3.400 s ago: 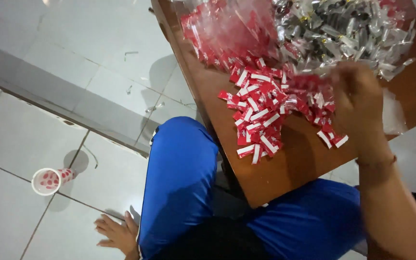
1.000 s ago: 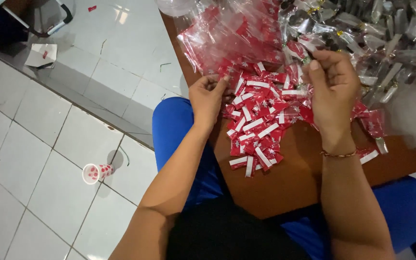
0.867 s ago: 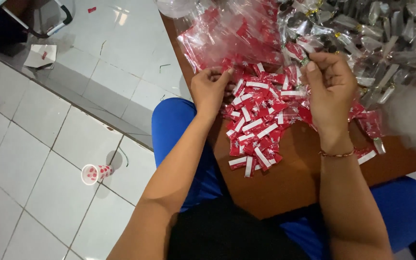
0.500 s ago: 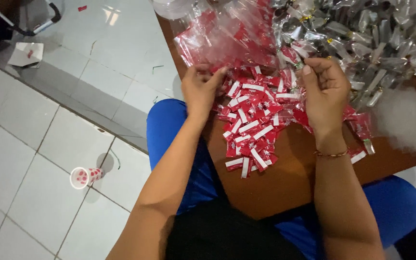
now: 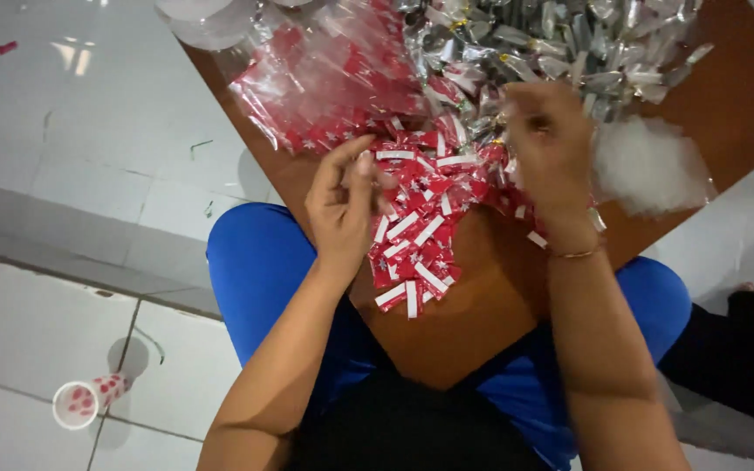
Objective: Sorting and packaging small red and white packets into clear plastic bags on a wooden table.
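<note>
A wooden board [image 5: 482,331] lies across my lap. On it is a heap of small red-and-white sachets [image 5: 416,231]. My left hand [image 5: 342,205] is at the heap's left edge, fingers stretched out and tips touching the sachets. My right hand [image 5: 547,148] is blurred and curled at the heap's upper right, where the red sachets meet a pile of silver wrappers [image 5: 560,39]. Whether it holds anything is unclear. A clear bag full of red sachets [image 5: 329,83] lies just beyond my left hand.
A crumpled clear plastic bag [image 5: 652,166] lies on the board's right side. A paper cup [image 5: 80,403] with red dots lies on the white tiled floor at lower left. My blue trousers [image 5: 255,262] show under the board.
My left hand came up from the floor to the sachet heap. In the last half second both hands shifted slightly over the heap, and the right hand lifted and blurred.
</note>
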